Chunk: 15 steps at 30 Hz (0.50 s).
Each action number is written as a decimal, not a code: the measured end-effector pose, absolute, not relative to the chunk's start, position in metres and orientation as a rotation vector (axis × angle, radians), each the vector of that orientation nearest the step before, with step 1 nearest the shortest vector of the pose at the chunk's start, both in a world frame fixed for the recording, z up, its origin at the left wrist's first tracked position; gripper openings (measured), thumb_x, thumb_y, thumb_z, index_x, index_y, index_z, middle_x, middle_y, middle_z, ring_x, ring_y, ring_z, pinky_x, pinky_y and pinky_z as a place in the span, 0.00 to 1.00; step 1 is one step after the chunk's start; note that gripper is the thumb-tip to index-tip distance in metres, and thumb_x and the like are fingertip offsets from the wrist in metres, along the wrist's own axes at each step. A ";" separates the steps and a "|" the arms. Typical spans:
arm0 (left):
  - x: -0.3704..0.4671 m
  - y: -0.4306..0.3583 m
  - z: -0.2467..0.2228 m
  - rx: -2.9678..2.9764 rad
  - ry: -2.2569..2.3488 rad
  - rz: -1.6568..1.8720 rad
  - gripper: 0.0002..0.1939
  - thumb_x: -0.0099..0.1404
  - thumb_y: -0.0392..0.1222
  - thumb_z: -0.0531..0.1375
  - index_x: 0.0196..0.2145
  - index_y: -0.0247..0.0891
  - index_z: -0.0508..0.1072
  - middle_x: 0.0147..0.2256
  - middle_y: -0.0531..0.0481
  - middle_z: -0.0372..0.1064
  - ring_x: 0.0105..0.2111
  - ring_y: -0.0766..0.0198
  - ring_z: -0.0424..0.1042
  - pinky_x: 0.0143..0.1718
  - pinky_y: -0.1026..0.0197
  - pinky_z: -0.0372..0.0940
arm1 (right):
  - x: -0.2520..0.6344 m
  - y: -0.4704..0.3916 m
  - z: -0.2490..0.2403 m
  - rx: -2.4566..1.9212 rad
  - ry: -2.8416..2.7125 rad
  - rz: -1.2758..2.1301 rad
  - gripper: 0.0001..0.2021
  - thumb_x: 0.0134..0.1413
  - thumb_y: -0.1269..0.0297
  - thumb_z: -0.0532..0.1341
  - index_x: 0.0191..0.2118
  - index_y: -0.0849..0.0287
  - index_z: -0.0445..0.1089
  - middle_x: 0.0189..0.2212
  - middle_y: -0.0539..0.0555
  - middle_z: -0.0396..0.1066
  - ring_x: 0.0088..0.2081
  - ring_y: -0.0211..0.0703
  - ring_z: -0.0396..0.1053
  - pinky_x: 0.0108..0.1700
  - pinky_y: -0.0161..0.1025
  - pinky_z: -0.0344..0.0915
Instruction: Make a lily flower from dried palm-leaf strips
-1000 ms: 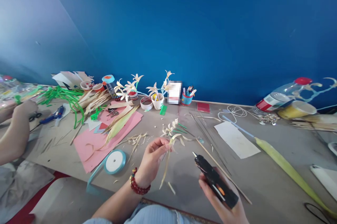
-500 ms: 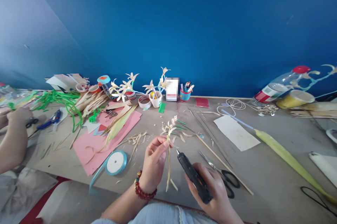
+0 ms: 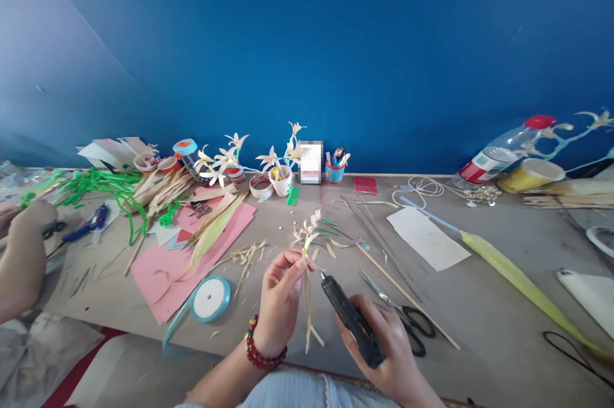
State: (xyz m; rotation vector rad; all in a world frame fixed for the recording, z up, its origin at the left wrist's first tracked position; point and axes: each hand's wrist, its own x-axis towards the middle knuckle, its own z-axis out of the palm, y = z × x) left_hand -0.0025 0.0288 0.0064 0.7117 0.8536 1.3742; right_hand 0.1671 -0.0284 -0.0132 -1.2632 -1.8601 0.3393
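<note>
My left hand [image 3: 281, 299] pinches a dried husk strip [image 3: 308, 321] between thumb and fingertips. Its lower end hangs down toward the table, and pale petals show at its top. A black hot glue gun [image 3: 352, 321] is wrapped in my right hand [image 3: 391, 347], its nozzle pointing up and left, just beside the left fingertips. Whether the nozzle touches the strip I cannot tell. Behind the left hand lie small husk flowers [image 3: 315, 219] with green stems. Black-handled scissors [image 3: 417, 321] rest right of the glue gun.
A blue ribbon spool [image 3: 210, 298] and pink paper [image 3: 151, 274] lie at left. A thin wooden stick [image 3: 407, 296], a white card [image 3: 426, 238] and a long green husk-wrapped piece [image 3: 518, 280] lie at right. Cups of flowers [image 3: 281, 183] stand by the wall. Another person's arm [image 3: 23, 254] is far left.
The view has shifted slightly. Both hands keep nearly the same pose, with the glue gun's nozzle still close to the left fingertips.
</note>
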 end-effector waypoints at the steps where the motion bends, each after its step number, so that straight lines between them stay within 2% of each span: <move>1: -0.003 0.029 0.006 0.719 0.854 1.378 0.08 0.60 0.42 0.66 0.27 0.37 0.74 0.29 0.50 0.68 0.34 0.63 0.66 0.42 0.61 0.60 | 0.167 -0.028 -0.013 -1.265 -1.860 0.340 0.02 0.56 0.65 0.58 0.34 0.54 0.67 0.20 0.50 0.69 0.20 0.43 0.68 0.23 0.36 0.64; 15: -0.005 0.028 0.003 0.743 0.822 1.397 0.07 0.61 0.42 0.65 0.28 0.37 0.75 0.30 0.51 0.69 0.35 0.64 0.66 0.42 0.63 0.60 | 0.167 -0.026 -0.009 -1.241 -1.889 0.366 0.03 0.57 0.64 0.57 0.33 0.54 0.66 0.19 0.50 0.68 0.19 0.43 0.67 0.22 0.35 0.63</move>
